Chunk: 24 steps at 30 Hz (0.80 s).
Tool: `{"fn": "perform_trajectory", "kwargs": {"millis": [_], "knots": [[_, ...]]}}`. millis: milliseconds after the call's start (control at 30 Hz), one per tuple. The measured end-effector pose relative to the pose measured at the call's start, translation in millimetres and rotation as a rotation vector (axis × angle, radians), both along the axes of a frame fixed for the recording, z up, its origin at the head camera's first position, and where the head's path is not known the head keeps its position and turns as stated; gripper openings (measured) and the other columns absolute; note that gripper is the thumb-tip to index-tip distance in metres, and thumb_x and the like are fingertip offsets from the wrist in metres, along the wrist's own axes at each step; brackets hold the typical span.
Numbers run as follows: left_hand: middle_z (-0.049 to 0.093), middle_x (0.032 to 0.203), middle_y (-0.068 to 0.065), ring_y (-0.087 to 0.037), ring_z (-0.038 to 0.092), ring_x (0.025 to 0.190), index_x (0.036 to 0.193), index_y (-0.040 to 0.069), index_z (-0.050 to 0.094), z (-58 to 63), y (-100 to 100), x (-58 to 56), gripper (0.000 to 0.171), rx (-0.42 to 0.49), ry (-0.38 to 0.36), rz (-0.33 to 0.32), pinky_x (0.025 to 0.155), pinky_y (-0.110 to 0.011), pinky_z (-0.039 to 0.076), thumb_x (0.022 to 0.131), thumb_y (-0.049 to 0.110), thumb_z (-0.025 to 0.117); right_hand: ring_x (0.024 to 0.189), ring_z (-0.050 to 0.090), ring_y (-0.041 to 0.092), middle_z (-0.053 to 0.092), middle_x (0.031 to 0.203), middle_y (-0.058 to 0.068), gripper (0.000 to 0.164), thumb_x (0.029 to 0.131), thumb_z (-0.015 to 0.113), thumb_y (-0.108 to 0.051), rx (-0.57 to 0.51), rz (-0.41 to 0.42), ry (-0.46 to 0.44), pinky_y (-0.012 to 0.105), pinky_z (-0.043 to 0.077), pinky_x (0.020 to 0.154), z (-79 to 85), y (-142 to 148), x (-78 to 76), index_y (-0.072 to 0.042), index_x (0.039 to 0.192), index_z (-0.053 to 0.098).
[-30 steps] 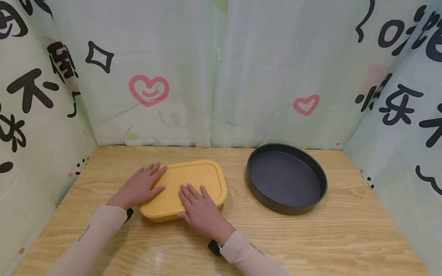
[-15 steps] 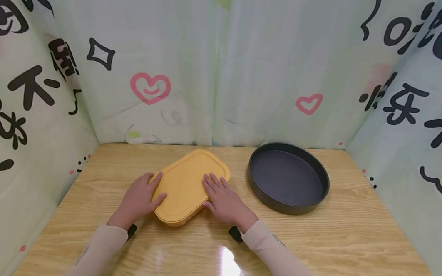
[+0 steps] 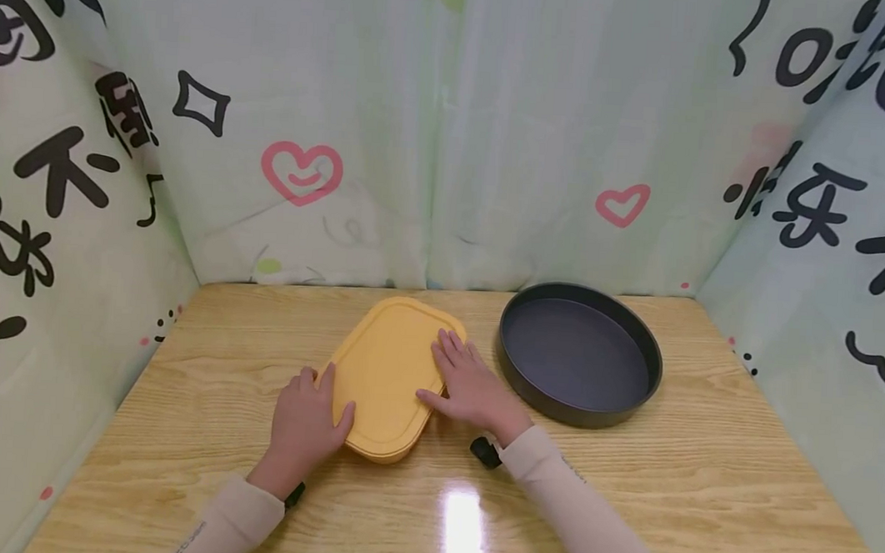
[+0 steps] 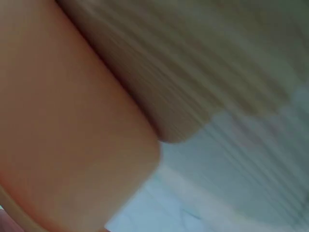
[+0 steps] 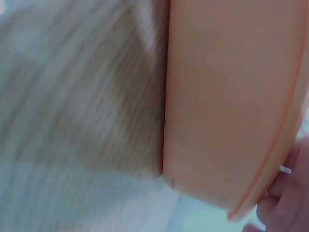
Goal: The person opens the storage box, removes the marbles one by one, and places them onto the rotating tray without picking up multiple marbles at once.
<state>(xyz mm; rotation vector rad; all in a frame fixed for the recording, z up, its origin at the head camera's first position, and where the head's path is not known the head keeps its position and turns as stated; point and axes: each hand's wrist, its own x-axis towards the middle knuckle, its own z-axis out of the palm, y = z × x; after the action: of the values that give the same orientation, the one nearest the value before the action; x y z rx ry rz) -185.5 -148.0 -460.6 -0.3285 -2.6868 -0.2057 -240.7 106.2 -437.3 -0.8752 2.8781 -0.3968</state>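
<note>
A yellow rectangular food box with a lid point(image 3: 393, 366) lies slanted on the wooden table, its far end towards the right. At its left edge rests my left hand point(image 3: 303, 428), thumb and index finger over the lid. My right hand point(image 3: 477, 391) touches the right edge of the lid, fingers extended and thumb spread onto the top. In the left wrist view the box's side wall point(image 4: 82, 116) fills the left. The right wrist view shows the other side wall point(image 5: 227, 96), with right-hand fingers point(image 5: 285, 203) along the lid rim.
A round dark grey pan point(image 3: 577, 354) stands on the table point(image 3: 702, 474) close to the right hand. Printed curtains point(image 3: 434, 142) enclose the back and both sides. Light glares off the table's front.
The box has turned counterclockwise and shifted slightly right, its near end swinging in. My right hand went right and up with it; my left hand moved right and nearer. The pan stayed put.
</note>
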Motion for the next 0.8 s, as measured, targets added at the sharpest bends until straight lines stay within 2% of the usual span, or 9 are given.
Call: {"fn": "perform_trajectory", "kwargs": {"millis": [100, 233, 333, 400, 500, 567, 633, 700, 800], "knots": [[0.057, 0.088, -0.023, -0.031, 0.057, 0.067, 0.111, -0.009, 0.060, 3.6, 8.3, 5.8, 0.052, -0.020, 0.044, -0.009, 0.058, -0.040, 0.050, 0.078, 0.031, 0.067, 0.147, 0.003, 0.030, 0.004, 0.158, 0.019, 0.078, 0.096, 0.038, -0.051, 0.011, -0.049, 0.024, 0.048, 0.009, 0.119, -2.6, -0.8, 0.1, 0.002, 0.149, 0.017], [0.055, 0.078, -0.016, -0.025, 0.052, 0.059, 0.100, -0.004, 0.060, 9.0, 8.7, 4.4, 0.041, -0.034, 0.068, -0.053, 0.052, -0.036, 0.046, 0.077, 0.028, 0.069, 0.147, 0.004, 0.030, 0.005, 0.158, 0.018, 0.066, 0.098, 0.037, -0.037, 0.011, -0.078, 0.047, 0.048, 0.010, 0.119, -6.7, 1.0, -4.3, 0.001, 0.149, 0.018], [0.060, 0.093, -0.017, -0.030, 0.058, 0.077, 0.111, -0.001, 0.058, 11.8, 2.7, -5.9, 0.045, -0.042, 0.028, -0.114, 0.066, -0.041, 0.051, 0.080, 0.029, 0.068, 0.147, 0.005, 0.033, 0.007, 0.158, 0.019, 0.062, 0.096, 0.035, -0.027, -0.011, -0.057, 0.051, 0.049, 0.011, 0.119, -9.0, 3.7, -10.4, 0.002, 0.148, 0.019], [0.059, 0.117, -0.019, -0.034, 0.058, 0.101, 0.127, 0.000, 0.053, 13.2, -1.7, -14.8, 0.054, -0.046, -0.032, -0.184, 0.084, -0.046, 0.050, 0.084, 0.031, 0.065, 0.147, 0.005, 0.034, 0.007, 0.157, 0.021, 0.061, 0.095, 0.033, -0.024, -0.017, -0.029, 0.047, 0.050, 0.011, 0.118, -9.3, 5.6, -15.4, 0.003, 0.148, 0.019], [0.039, 0.147, -0.018, -0.037, 0.038, 0.134, 0.144, 0.004, 0.037, 12.3, -6.5, -27.2, 0.064, -0.040, -0.160, -0.297, 0.108, -0.052, 0.034, 0.091, 0.035, 0.057, 0.147, 0.003, 0.033, 0.007, 0.158, 0.020, 0.062, 0.094, 0.033, -0.022, -0.018, 0.013, 0.037, 0.049, 0.011, 0.119, -9.1, 8.1, -23.9, 0.003, 0.148, 0.017], [0.027, 0.154, -0.017, -0.037, 0.025, 0.142, 0.147, 0.004, 0.029, 9.8, -8.0, -32.3, 0.066, -0.027, -0.245, -0.349, 0.114, -0.053, 0.023, 0.094, 0.036, 0.052, 0.147, 0.002, 0.031, 0.006, 0.158, 0.018, 0.062, 0.094, 0.033, -0.021, -0.018, 0.038, 0.031, 0.049, 0.011, 0.119, -8.6, 8.9, -29.3, 0.002, 0.149, 0.016], [0.021, 0.156, -0.017, -0.036, 0.019, 0.144, 0.148, 0.004, 0.026, 6.3, -8.5, -34.2, 0.065, -0.014, -0.301, -0.372, 0.116, -0.053, 0.018, 0.096, 0.036, 0.048, 0.148, 0.001, 0.030, 0.004, 0.159, 0.017, 0.062, 0.094, 0.033, -0.021, -0.016, 0.060, 0.029, 0.049, 0.010, 0.119, -8.7, 9.0, -34.3, 0.001, 0.149, 0.015], [0.019, 0.155, -0.020, -0.036, 0.018, 0.144, 0.148, 0.002, 0.025, 3.0, -7.8, -33.4, 0.065, -0.003, -0.322, -0.374, 0.116, -0.052, 0.017, 0.096, 0.035, 0.048, 0.148, -0.001, 0.029, 0.001, 0.159, 0.016, 0.063, 0.094, 0.032, -0.021, -0.013, 0.065, 0.021, 0.049, 0.009, 0.119, -8.8, 8.4, -37.9, 0.000, 0.150, 0.013], [0.019, 0.155, -0.023, -0.037, 0.018, 0.144, 0.147, -0.001, 0.025, 0.0, -4.4, -29.9, 0.066, 0.010, -0.315, -0.357, 0.116, -0.053, 0.018, 0.097, 0.034, 0.047, 0.148, 0.000, 0.030, -0.001, 0.159, 0.017, 0.063, 0.095, 0.032, -0.022, -0.023, 0.038, 0.019, 0.049, 0.009, 0.119, -9.1, 7.6, -40.0, 0.001, 0.150, 0.011]]}}
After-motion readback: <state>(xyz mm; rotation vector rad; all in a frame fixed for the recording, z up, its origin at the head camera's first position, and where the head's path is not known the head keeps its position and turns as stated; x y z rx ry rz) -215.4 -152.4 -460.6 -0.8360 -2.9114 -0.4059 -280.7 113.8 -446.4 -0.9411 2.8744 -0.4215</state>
